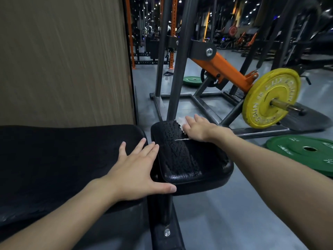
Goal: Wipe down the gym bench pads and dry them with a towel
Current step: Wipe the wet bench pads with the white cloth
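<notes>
We start at the small pad, the black cushion in the middle of the view, just right of the long pad with a narrow gap between them. A band of water beads runs along the small pad from its far edge to its near edge, left of centre. The surface to the right of the band looks darker and smoother.

At the far right corner of that pad lies a white cloth, part of it poking out past the fingers and a thin strip showing under the wrist. Our right hand lies flat on the cloth, fingers straight and close together, pressing it against the pad rather than gripping it.

Our left hand rests palm down on the right end of the long pad, fingers spread wide and holding nothing. Its thumb reaches across the gap toward the small pad's near corner. We cannot tell whether it touches there.

Below the pads the black frame runs toward us, with a bolt in it. A brown panel stands behind the long pad. A dark post rises just beyond the small pad, and an orange arm slants down from it to a yellow plate on a bar. One green plate lies flat on the grey floor at the right, near our right forearm. Another lies farther back beside the post.
</notes>
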A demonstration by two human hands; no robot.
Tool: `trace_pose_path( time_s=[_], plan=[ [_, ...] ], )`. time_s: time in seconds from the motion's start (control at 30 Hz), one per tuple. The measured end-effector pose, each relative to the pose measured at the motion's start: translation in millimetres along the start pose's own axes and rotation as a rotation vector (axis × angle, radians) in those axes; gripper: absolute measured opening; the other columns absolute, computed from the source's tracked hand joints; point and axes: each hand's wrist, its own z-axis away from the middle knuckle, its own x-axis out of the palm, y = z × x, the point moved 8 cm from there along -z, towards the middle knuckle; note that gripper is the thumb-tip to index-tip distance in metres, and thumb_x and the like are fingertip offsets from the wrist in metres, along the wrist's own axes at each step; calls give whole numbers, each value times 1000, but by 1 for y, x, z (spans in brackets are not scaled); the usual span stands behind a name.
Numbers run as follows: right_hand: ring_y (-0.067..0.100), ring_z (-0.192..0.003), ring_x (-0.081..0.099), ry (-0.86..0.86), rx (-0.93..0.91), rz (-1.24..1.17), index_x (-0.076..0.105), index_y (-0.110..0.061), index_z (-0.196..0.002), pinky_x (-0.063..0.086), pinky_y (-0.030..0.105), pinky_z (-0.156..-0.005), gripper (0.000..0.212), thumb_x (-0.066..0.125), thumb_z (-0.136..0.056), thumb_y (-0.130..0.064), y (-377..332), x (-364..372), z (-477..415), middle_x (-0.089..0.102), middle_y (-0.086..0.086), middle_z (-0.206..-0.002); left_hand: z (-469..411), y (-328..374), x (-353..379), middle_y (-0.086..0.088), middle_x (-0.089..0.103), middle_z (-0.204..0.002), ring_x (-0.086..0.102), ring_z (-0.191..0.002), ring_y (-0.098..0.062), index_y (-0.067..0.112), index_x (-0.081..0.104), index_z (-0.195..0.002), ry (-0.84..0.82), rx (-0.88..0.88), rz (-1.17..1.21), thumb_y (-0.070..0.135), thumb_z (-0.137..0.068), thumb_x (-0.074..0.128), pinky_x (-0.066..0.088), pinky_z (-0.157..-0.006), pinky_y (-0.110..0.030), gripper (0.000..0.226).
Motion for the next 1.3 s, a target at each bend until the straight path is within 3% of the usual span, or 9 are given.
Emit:
trace_pose_path(
  time_s=[0.27,0.43,0.63,0.8,0.9,1.0,1.13,1.3],
  plan=[
    [21,-153,-6,74,-117,116,5,-26,-158,5,47,-123,63,16,-101,-49,3,16,77,0,9,-167,3,3,-3,10,-3,-164,-18,-148,-8,18,-1,-157,14,8,19,100,-53,31,-11,-117,-59,136],
    [17,-153,-10,55,-170,192,1,-25,-158,1,41,-123,75,-1,-90,-57,4,24,143,-3,5,-167,3,2,-5,10,-1,-164,-16,-148,-7,17,1,-157,36,8,26,96,-59,38,-10,-117,-59,131],
    [22,-153,-5,77,-60,70,5,-24,-159,5,46,-123,63,17,-103,-49,7,9,64,0,10,-167,6,1,-12,19,23,-157,-5,-148,-2,29,23,-152,136,19,157,93,-56,50,-11,-119,-53,119],
    [29,-152,6,38,78,35,12,-22,-158,10,52,-120,64,14,-101,-51,-17,-5,-2,9,12,-166,7,0,-12,17,20,-158,-7,-148,-1,23,23,-152,130,5,130,92,-58,51,-11,-119,-53,120],
    [31,-152,8,59,-29,113,16,-24,-157,8,55,-119,63,11,-100,-50,-75,1,-5,14,13,-164,6,0,-11,15,18,-160,-8,-148,-1,21,21,-154,122,2,123,92,-58,50,-11,-119,-53,123],
    [27,-153,-3,21,-189,140,11,-29,-158,1,53,-121,60,16,-101,-46,-113,15,0,2,10,-167,5,1,-11,16,18,-160,-9,-148,0,23,20,-154,122,1,127,93,-57,50,-11,-119,-52,123],
    [21,-153,-5,35,-237,111,5,-34,-158,-1,47,-123,58,15,-102,-44,-83,9,9,-3,6,-167,6,-1,-11,17,18,-160,-8,-148,0,23,20,-154,130,2,115,95,-56,47,-11,-119,-52,125],
    [21,-153,-3,31,-2,87,2,-32,-159,3,47,-123,63,13,-100,-52,11,0,12,-4,6,-167,7,0,-11,17,19,-159,-7,-148,-1,22,20,-155,139,15,130,95,-56,48,-10,-119,-54,126]
  ],
)
